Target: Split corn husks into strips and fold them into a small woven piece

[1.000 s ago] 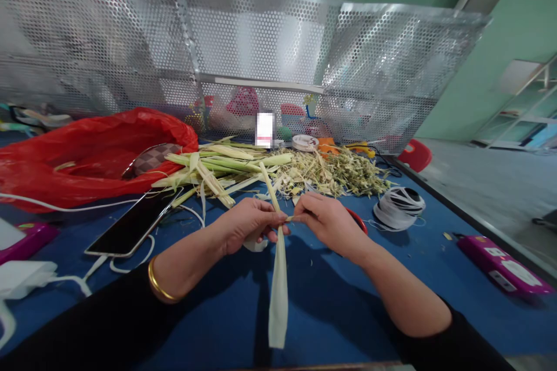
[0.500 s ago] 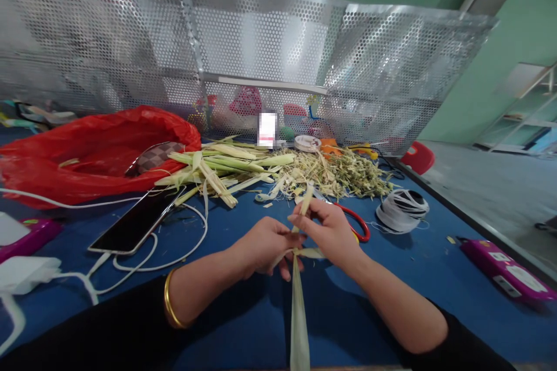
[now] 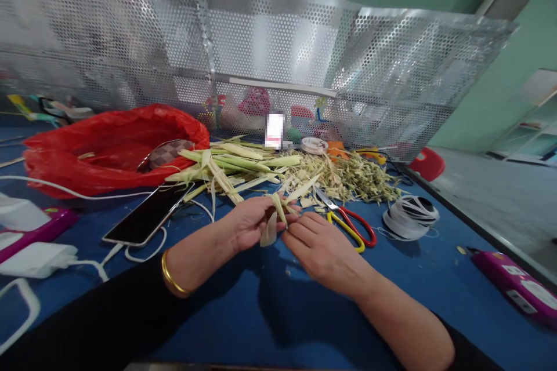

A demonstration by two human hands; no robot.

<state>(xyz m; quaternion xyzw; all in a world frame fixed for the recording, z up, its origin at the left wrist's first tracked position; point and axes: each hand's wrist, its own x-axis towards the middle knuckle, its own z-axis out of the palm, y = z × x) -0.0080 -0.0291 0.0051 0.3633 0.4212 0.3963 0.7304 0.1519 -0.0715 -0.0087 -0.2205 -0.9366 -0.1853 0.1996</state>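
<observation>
A: What does the surface carry?

B: The blue surface (image 3: 439, 278) holds a heap of long, pale green husk strips (image 3: 235, 165), a pile of dry, shredded plant scraps (image 3: 368, 177), metal scissors with 1 red and 1 yellow handle (image 3: 342, 212), and a spool of white cord (image 3: 407, 217). Farther left are a crumpled red plastic bag (image 3: 108, 153) and a black-screened phone (image 3: 148, 217).

A: And the room?

B: A perforated, silvery screen (image 3: 270, 40) stands behind; to the right, a green wall (image 3: 478, 87) and a grey floor (image 3: 483, 179).

A: Where's the piece being worked?

B: The folded, pale cream-green husk strip (image 3: 279, 208) is between the left hand (image 3: 255, 223) and the right hand (image 3: 315, 246), above the surface. 1 end points away to the right; a wide flap hangs near the left palm.

A: How does each grip stand?

B: The left is clamped on the strip. The right has its fingers bunched at the strip's near end; I can't tell whether they pinch it.

A: The pose?

B: Left palm turned partly up, a gold bangle (image 3: 169, 279) at the black cuff. The right hand's back faces up, its forearm (image 3: 400, 313) slanting in from the lower right.
</observation>
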